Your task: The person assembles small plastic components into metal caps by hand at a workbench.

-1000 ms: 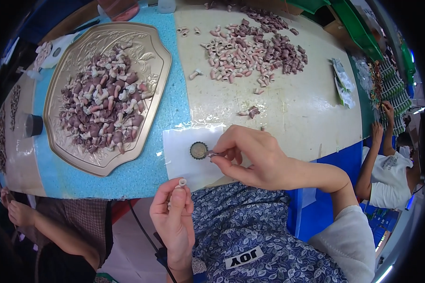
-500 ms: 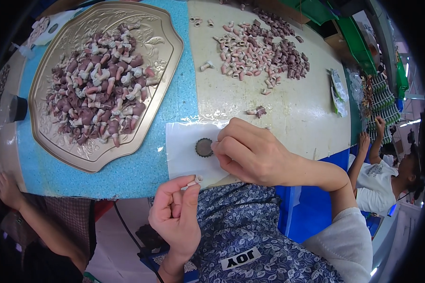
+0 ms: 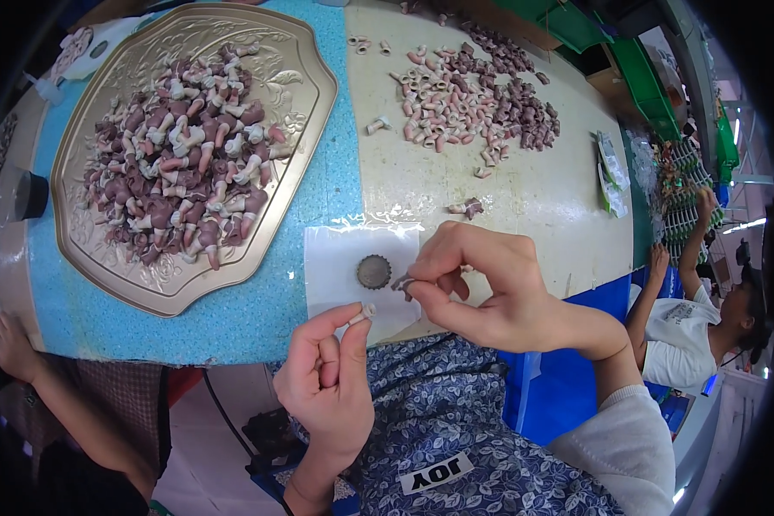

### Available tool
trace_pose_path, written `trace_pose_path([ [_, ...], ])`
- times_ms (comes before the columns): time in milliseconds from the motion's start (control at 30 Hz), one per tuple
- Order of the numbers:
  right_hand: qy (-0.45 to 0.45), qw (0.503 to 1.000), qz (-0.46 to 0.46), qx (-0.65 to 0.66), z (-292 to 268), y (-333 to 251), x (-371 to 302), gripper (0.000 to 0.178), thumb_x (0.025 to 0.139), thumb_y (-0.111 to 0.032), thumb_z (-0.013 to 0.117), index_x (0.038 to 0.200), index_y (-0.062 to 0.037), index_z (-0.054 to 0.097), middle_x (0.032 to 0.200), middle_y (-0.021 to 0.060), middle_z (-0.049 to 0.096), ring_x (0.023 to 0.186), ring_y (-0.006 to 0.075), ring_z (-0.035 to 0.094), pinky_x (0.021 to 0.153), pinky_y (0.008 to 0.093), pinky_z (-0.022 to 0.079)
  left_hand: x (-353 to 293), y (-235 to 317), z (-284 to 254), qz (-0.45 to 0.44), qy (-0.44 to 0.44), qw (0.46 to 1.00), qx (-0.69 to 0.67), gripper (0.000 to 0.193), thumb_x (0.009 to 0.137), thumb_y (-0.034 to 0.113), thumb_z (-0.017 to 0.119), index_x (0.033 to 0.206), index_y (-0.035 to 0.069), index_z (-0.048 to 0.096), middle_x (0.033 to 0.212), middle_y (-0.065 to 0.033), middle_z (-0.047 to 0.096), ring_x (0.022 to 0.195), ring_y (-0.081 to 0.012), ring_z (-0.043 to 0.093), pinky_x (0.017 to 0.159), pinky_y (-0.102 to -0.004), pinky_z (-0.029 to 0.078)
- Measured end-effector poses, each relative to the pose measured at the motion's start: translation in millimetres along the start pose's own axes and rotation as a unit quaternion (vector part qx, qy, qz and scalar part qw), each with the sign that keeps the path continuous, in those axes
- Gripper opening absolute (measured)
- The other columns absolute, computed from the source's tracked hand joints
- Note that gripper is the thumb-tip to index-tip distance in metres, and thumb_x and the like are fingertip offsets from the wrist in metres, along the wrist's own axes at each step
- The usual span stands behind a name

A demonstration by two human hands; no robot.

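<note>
My left hand (image 3: pixel 328 378) pinches a small whitish tube-shaped piece (image 3: pixel 365 314) between thumb and forefinger, at the near edge of a white sheet (image 3: pixel 328 258). Just right of it, my right hand (image 3: pixel 494 288) grips a small purple-brown piece (image 3: pixel 402 285) by the fingertips. The two pieces are close but apart. Between and beyond them a crimped bottle cap (image 3: pixel 374 272) lies on the sheet; its contents look dark grey. One pink-and-purple joined piece (image 3: pixel 466 208) rests on the table past my right hand.
A gold tray (image 3: pixel 305 163) heaped with joined pieces stands on the blue mat (image 3: pixel 267 331) at left. Loose pink tubes (image 3: pixel 443 107) and purple pieces (image 3: pixel 533 116) lie in piles on the far table. A co-worker's hand (image 3: pixel 13 344) is at far left; another person (image 3: pixel 705 318) works at right.
My right hand has drawn back from the bottle cap toward the right, and its purple-brown piece has come into sight. My left hand has risen slightly with its whitish tube piece.
</note>
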State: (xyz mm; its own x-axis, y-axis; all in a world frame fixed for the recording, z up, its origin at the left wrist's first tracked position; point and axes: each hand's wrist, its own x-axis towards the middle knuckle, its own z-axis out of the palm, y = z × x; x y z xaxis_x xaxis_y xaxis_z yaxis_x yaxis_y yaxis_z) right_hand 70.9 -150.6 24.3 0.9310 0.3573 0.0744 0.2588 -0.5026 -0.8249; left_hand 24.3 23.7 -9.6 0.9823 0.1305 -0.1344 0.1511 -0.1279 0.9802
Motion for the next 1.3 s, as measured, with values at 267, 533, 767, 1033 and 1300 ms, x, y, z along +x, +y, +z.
trace_pose_path([
  [267, 0.034, 0.976, 0.054, 0.209, -1.9, -5.3, -12.8, 0.016, 0.076, 0.011, 0.066, 0.087, 0.0046, 0.057, 0.082, 0.013, 0.062, 0.06, 0.0112, 0.054, 0.061, 0.0247, 0.045, -0.9, -0.5, 6.6, -0.001, -0.021, 0.999, -0.048, 0.012, 0.083, -0.001, 0.067, 0.095, 0.001, 0.065, 0.057, 0.0092, 0.028, 0.052, -0.0004, 0.023, 0.048, -0.0172, 0.018],
  [533, 0.071, 0.989, -0.023, 0.131, 9.1, -12.2, -16.1, 0.012, 0.076, 0.006, 0.065, 0.081, 0.0032, 0.054, 0.076, 0.0097, 0.058, 0.058, 0.0149, 0.055, 0.048, 0.0246, 0.041, -10.2, -2.5, 12.6, 0.042, -0.003, 0.999, -0.029, 0.011, 0.085, 0.003, 0.067, 0.095, -0.001, 0.064, 0.055, 0.0092, 0.029, 0.051, 0.0001, 0.024, 0.047, -0.017, 0.019],
  [767, 0.106, 0.983, -0.035, 0.143, 22.2, -9.5, -22.6, 0.014, 0.077, 0.01, 0.061, 0.078, 0.0032, 0.049, 0.079, 0.0141, 0.056, 0.065, 0.0225, 0.057, 0.053, 0.0286, 0.043, -14.1, -14.7, 18.8, 0.134, 0.043, 0.99, 0.017, 0.013, 0.085, 0.004, 0.067, 0.096, -0.002, 0.064, 0.052, 0.0075, 0.032, 0.046, -0.0005, 0.027, 0.044, -0.0161, 0.022],
  [1033, 0.107, 0.983, -0.007, 0.152, 5.1, -2.5, -40.1, 0.019, 0.079, 0.01, 0.063, 0.08, 0.0021, 0.046, 0.083, 0.0173, 0.06, 0.064, 0.0171, 0.054, 0.055, 0.0257, 0.043, 1.1, 2.5, 11.8, 0.15, -0.077, 0.983, 0.073, 0.018, 0.08, 0.008, 0.067, 0.096, 0.0, 0.064, 0.049, 0.0035, 0.036, 0.041, -0.0054, 0.032, 0.041, -0.021, 0.024],
  [1300, 0.204, 0.965, 0.134, 0.095, -44.6, 48.6, -64.4, 0.008, 0.087, 0.004, 0.058, 0.09, 0.0023, 0.051, 0.09, 0.01, 0.06, 0.081, 0.0131, 0.058, 0.073, 0.0257, 0.048, -7.0, 12.5, 11.6, 0.026, -0.155, 0.987, -0.023, 0.031, 0.095, 0.019, 0.039, 0.082, -0.003, 0.057, 0.052, 0.0023, 0.041, 0.043, -0.0039, 0.032, 0.042, -0.0235, 0.018],
])
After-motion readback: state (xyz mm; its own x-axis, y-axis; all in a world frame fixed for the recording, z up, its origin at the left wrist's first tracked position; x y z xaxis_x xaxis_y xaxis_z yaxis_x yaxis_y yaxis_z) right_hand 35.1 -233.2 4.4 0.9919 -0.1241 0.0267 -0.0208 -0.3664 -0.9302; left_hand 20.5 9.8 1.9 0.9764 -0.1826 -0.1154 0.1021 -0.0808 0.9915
